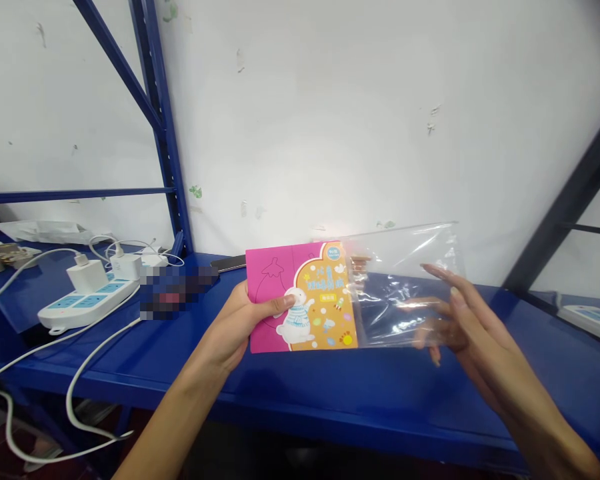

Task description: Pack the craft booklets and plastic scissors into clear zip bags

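My left hand (pixel 245 317) grips the left end of a pink and orange booklet (pixel 325 293), its thumb on the white bear printed on the cover. From the booklet's right edge stretches a clear plastic bag (pixel 395 287), wrinkled and shiny. The fingers of the left hand behind the booklet are mostly hidden, though some fingertips show through the bag. At the bag's right end is my right hand (pixel 455 320), fingers spread, some of them seen through or behind the plastic. Both booklet and bag are held up over the blue table (pixel 380 400).
On the left a white power strip (pixel 90 300) carries plugged-in chargers and trailing white cables (pixel 80 380). A dark flat object (pixel 230 264) lies behind the booklet. Blue metal posts (pixel 165 127) rise before the white wall. Another power strip (pixel 593 320) is at the far right.
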A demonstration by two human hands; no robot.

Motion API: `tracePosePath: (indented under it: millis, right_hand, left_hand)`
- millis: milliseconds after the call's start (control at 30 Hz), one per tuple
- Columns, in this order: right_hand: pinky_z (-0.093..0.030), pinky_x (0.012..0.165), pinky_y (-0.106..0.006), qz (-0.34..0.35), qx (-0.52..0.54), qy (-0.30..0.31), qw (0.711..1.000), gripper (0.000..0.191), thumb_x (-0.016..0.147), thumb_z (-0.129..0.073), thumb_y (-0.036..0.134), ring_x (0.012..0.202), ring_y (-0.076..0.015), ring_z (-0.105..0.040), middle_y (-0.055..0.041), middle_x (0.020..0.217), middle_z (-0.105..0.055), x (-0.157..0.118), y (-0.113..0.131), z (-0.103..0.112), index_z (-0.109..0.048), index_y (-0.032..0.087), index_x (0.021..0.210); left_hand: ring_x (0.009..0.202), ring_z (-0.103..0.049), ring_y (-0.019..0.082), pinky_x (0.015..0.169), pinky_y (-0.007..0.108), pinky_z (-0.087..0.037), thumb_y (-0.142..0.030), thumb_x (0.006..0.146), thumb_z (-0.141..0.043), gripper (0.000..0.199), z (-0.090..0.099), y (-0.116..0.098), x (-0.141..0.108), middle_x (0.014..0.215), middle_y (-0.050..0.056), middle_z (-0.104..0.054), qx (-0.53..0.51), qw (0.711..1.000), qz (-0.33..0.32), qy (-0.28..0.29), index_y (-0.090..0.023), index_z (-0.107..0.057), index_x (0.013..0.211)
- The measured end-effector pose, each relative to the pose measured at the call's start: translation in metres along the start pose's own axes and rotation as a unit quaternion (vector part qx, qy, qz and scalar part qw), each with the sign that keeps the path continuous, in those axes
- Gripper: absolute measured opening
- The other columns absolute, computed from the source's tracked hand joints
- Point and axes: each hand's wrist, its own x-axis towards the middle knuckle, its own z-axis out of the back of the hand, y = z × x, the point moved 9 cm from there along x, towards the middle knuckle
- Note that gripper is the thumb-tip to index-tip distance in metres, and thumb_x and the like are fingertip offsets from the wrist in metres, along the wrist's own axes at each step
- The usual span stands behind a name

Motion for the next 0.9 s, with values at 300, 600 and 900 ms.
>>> tracePosePath:
  millis: [300,600,900]
  right_hand:
    - [-0.049,0.037,-0.028,-0.021,0.027,0.017,0.999,0.056,0.097,-0.052,0.059,0.053,-0.0204,-0.066,-0.0083,0.094,-0.074,-0.001,-0.006,-0.007,-0.048,0.032,0.146]
    - [-0.052,0.042,-0.026,-0.024,0.023,0.086,0.996,0.055,0.099,-0.048,0.059,0.058,-0.0193,-0.069,-0.0094,0.097,-0.076,-0.001,-0.021,-0.024,-0.043,0.028,0.145]
    - [-0.049,0.109,-0.053,0.08,-0.159,-0.074,0.981,0.073,0.088,-0.069,0.056,0.127,-0.032,-0.059,-0.0092,0.133,-0.064,0.001,-0.002,0.013,-0.037,0.035,0.15]
  left_hand:
    - [0.085,-0.077,0.029,0.078,0.039,-0.064,-0.021,0.066,-0.089,0.054,0.0,-0.002,-0.001,0.105,0.014,-0.079,0.009,1.0,-0.011,-0.019,-0.013,-0.071,0.115]
    - [0.089,-0.077,0.029,0.082,0.039,-0.064,-0.022,0.067,-0.089,0.057,0.002,-0.001,0.0,0.111,0.013,-0.078,-0.003,0.998,-0.054,-0.018,-0.017,-0.071,0.121]
    - [0.097,-0.074,0.029,0.084,0.035,-0.061,-0.028,0.068,-0.09,0.047,0.008,-0.027,-0.006,0.108,0.009,-0.079,0.119,0.978,-0.158,-0.068,-0.017,-0.073,0.11]
